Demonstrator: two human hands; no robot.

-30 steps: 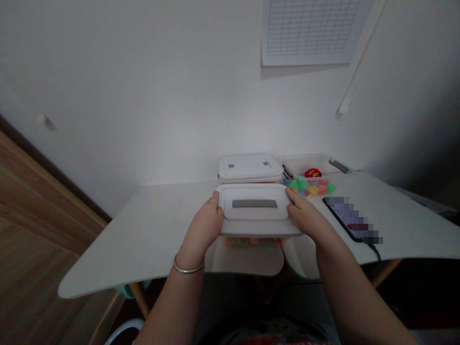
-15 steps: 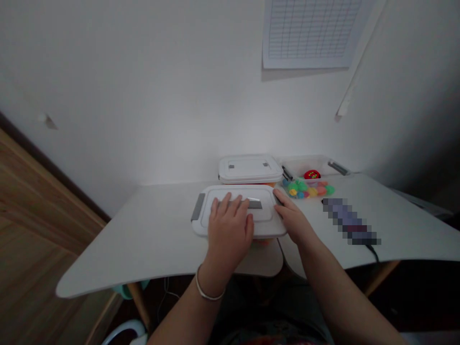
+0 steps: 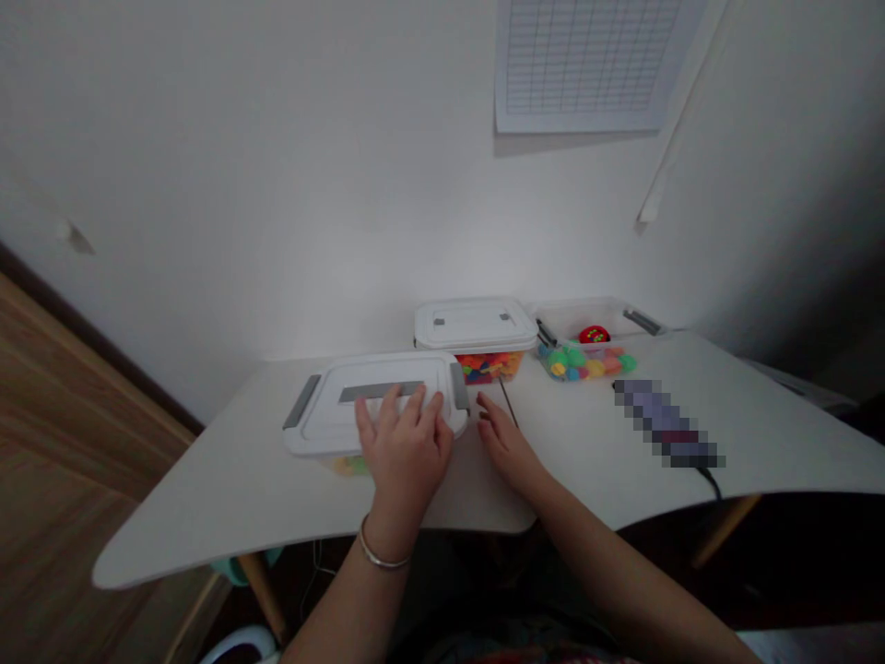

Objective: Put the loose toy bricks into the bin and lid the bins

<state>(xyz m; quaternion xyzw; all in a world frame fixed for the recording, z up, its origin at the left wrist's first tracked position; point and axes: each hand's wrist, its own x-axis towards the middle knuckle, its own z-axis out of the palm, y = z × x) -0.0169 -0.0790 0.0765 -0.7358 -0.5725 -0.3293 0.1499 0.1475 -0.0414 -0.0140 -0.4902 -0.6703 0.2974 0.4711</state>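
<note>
A lidded plastic box (image 3: 324,406) with a white lid and grey latches stands on the left part of the white table. Some yellow-green contents show through its clear side. My left hand (image 3: 405,443) lies on the lid's near right part, fingers spread, below the grey lid handle (image 3: 382,392). Just right of the box, my right hand (image 3: 508,443) is apart from the latch, its fingers stretched out and holding nothing. Behind stands a second box (image 3: 477,327) with a white lid and colourful pieces inside.
An open clear box (image 3: 587,360) holds colourful balls and a red object (image 3: 594,335) at the back right. A blurred-out device (image 3: 664,424) with a cable lies on the right of the table (image 3: 207,480). A wall stands behind, with a printed sheet (image 3: 581,65).
The lidded box has moved left across the table, with my left hand still on its lid. My right hand has come off its right edge. More of the box behind is uncovered.
</note>
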